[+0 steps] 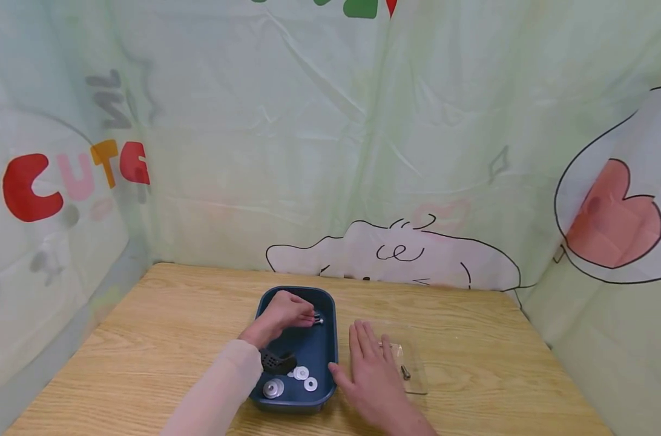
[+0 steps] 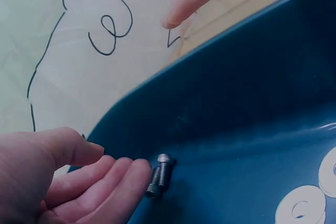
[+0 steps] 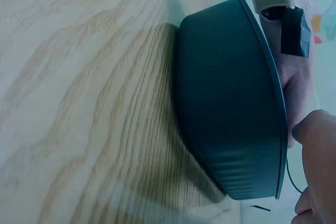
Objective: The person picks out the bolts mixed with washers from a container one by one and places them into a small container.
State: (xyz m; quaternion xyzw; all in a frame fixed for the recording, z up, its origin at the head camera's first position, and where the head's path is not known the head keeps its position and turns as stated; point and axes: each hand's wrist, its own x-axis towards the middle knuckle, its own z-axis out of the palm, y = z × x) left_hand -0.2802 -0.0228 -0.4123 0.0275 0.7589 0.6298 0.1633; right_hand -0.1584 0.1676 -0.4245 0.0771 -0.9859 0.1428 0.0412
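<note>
My left hand (image 1: 287, 310) reaches into the far end of a dark blue tray (image 1: 315, 351). In the left wrist view its fingers lie loosely bent beside several metal screws (image 2: 161, 171), with the thumb apart from them; whether the fingertips touch the screws I cannot tell. White washers (image 1: 301, 373) lie at the tray's near end. Beside the tray, on the right, my right hand (image 1: 375, 378) spreads its straight fingers over a clear, flat plastic piece (image 1: 417, 370). Its thumb is at the tray's right rim.
A screw (image 1: 405, 373) is on the clear piece, right of the right hand. The wooden table (image 1: 488, 363) reaches back to a printed curtain (image 1: 243, 151). A black strap (image 1: 278, 362) is on the left wrist, above the tray.
</note>
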